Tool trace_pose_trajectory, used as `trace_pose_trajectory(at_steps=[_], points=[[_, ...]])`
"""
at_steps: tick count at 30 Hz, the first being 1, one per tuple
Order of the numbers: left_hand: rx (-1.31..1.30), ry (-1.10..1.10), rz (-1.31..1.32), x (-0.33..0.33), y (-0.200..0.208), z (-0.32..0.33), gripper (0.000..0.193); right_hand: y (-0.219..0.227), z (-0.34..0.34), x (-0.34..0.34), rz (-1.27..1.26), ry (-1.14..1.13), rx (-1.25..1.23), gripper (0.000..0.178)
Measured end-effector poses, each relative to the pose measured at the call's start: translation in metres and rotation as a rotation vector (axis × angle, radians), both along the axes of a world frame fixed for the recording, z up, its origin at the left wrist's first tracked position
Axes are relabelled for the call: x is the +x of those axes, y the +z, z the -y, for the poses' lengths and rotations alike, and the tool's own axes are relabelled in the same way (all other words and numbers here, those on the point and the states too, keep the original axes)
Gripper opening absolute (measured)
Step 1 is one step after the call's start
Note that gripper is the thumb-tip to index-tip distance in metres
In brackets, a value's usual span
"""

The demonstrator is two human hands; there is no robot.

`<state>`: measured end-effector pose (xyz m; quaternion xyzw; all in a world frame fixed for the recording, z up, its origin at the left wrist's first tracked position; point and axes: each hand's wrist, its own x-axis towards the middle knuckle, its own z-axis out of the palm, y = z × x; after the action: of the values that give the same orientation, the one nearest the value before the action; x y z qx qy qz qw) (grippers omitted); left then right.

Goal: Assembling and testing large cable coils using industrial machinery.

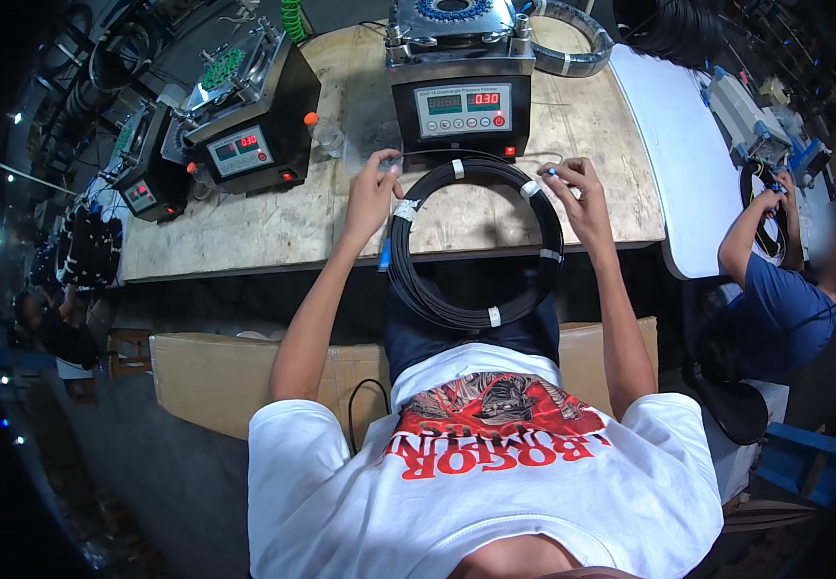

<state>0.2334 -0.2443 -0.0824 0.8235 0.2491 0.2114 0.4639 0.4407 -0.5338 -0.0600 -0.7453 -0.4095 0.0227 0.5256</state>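
A coil of thin black cable [551, 232], bound with several white tape wraps, leans over the near table edge and my lap. My left hand [368, 198] is just beyond the coil's upper left. Its thumb and fingers pinch something small and pale that I cannot make out, by a thin strand of cable arching over the coil. On the other side, my right hand [584, 201] pinches a small blue-tipped cable connector [552, 172] between thumb and fingers. A blue piece [384, 255] hangs at the coil's left side.
A black polishing machine [461, 106] with a lit display stands straight ahead on the wooden table [292, 227]. Two similar machines [249, 125] are at the left, near orange-capped bottles [326, 135]. A co-worker [775, 289] in blue handles cable at the white table on the right.
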Motion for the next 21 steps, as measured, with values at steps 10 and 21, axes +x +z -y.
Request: trace_pose_trajectory(at_steps=[10,21], points=[[-0.119,0.095,-0.033,-0.001,-0.012,0.007,0.019,-0.035,0.019,0.039,-0.195,-0.02,-0.302,0.019],[0.243,0.0,-0.126,0.001,-0.029,-0.015,0.017,-0.078,-0.026,0.101,-0.256,-0.019,-0.46,0.073]])
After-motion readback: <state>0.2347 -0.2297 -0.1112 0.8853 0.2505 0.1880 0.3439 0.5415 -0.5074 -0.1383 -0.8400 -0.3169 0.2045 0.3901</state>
